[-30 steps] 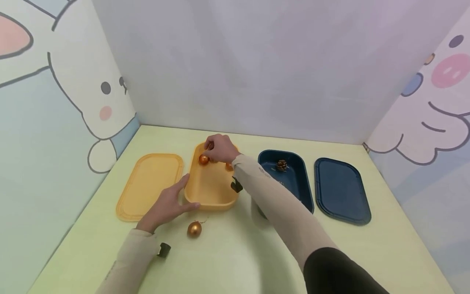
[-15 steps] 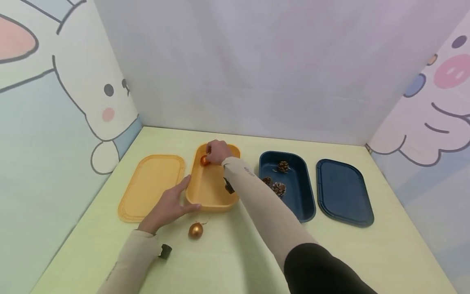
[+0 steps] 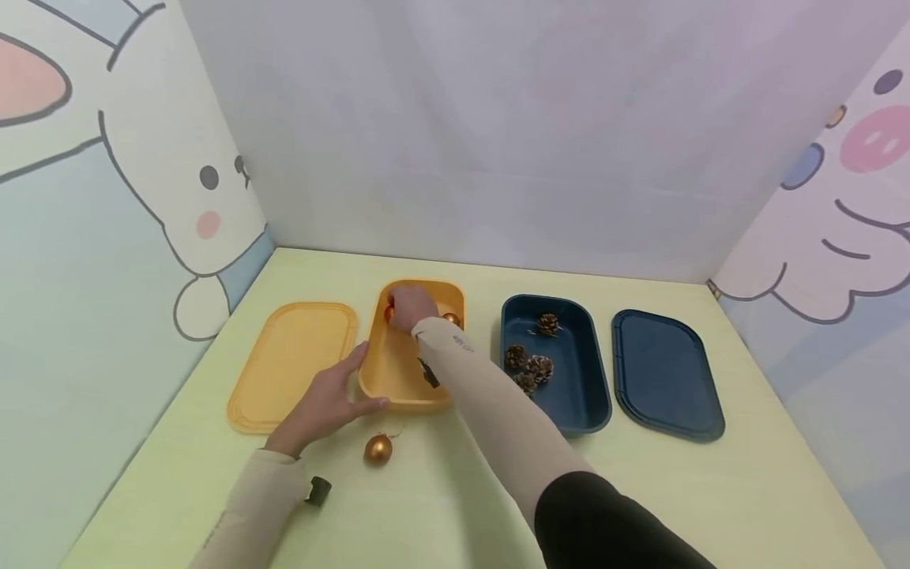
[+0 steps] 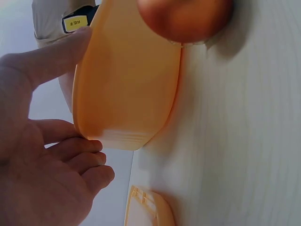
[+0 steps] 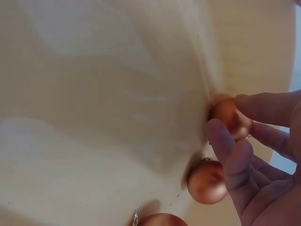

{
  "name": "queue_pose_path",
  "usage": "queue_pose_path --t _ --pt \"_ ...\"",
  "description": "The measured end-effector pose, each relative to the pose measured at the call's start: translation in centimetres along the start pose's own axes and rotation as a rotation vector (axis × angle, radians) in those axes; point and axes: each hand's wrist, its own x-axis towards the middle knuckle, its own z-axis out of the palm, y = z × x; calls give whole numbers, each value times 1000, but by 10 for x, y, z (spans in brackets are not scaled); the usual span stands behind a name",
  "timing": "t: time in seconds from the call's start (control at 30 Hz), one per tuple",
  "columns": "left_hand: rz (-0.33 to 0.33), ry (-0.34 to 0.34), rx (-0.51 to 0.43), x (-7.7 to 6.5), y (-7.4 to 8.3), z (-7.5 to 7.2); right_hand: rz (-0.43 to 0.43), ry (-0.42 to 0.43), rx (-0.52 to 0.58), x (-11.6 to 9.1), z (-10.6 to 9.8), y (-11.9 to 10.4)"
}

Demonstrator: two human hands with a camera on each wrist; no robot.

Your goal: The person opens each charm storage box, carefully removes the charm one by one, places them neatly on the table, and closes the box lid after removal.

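Observation:
My left hand (image 3: 323,407) holds the near left corner of an orange-yellow plastic box (image 3: 401,379). In the left wrist view its thumb lies at the rim and the curled fingers touch the end wall. Inside the box's far left part is my right hand (image 3: 412,308). The right wrist view shows its thumb and fingers around a copper-coloured bauble (image 5: 228,117) against the box wall. A second bauble (image 5: 207,183) lies just beside these fingers, and a third bauble (image 5: 162,220) shows at the frame's bottom. One loose bauble (image 3: 378,450) lies on the table before the box.
A yellow lid (image 3: 295,363) lies left of the box. To the right stands a dark blue box (image 3: 569,395) with several pine cones (image 3: 540,368) in it, and beyond it a dark blue lid (image 3: 664,371). Walls enclose the table's back and sides.
My right hand has moved left and lower into the box, uncovering a bauble at its far right. The right forearm shifted left, showing more pine cones. The left hand stayed on the corner.

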Motion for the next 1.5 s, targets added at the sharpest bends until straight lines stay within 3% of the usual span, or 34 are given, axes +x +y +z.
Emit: queue_pose_path --t 0.37,0.57,0.93,1.2,1.5 --pt "-24 -4 22 -2 2 2 -16 -15 -43 0 18 1" --pt "-19 -4 19 -2 4 1 -13 -37 -22 -4 8 2" --pt "7 -3 13 0 0 -1 -115 -105 88 -14 -21 5" --pt "24 3 21 0 -1 -2 -206 -94 207 -37 -40 2" --pt "41 5 11 0 -1 -2 -305 -65 350 -79 -66 6"
